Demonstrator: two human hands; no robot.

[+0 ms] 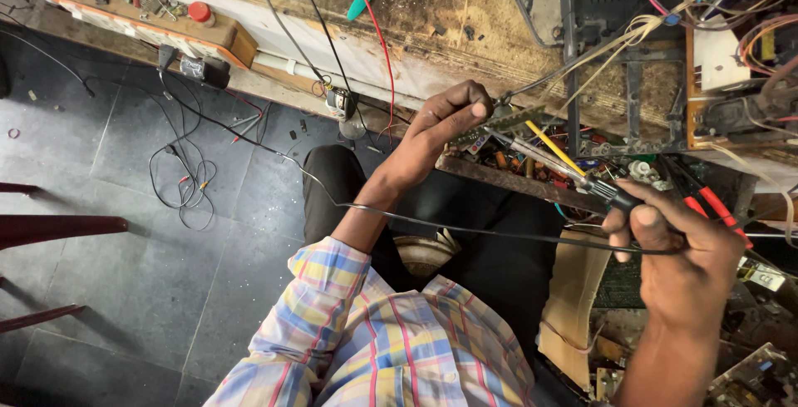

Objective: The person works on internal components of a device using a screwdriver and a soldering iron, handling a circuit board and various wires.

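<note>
My left hand (pixel 445 120) sits just above the middle of the head view, fingers curled and pressed together on the near end of a small green circuit board (pixel 507 122), thumb laid over the top. The board juts out toward 3 o'clock from that hand, over the front edge of the counter (pixel 432 8), with pale wires (pixel 598 45) running off it toward 1 o'clock into an open chassis (pixel 665 83).

My right hand (pixel 677 245) is at 4 o'clock from the board, closed around the black handle of a soldering iron (pixel 582 176). The iron's shaft points toward 10 o'clock, its tip close against the board's underside; I cannot tell whether it touches. A thin black cord (pixel 465 228) trails from the handle toward 9 o'clock across my lap.

A yellow-handled tool (pixel 553 148) lies just beside the iron's shaft, and red-handled pliers (pixel 715 207) lie behind my right hand. At 11 o'clock, a wooden board with a red cap (pixel 199 12) rests on the counter. Loose black cable (pixel 187 178) coils on the grey tiled floor (pixel 125 291) at 9 o'clock.
</note>
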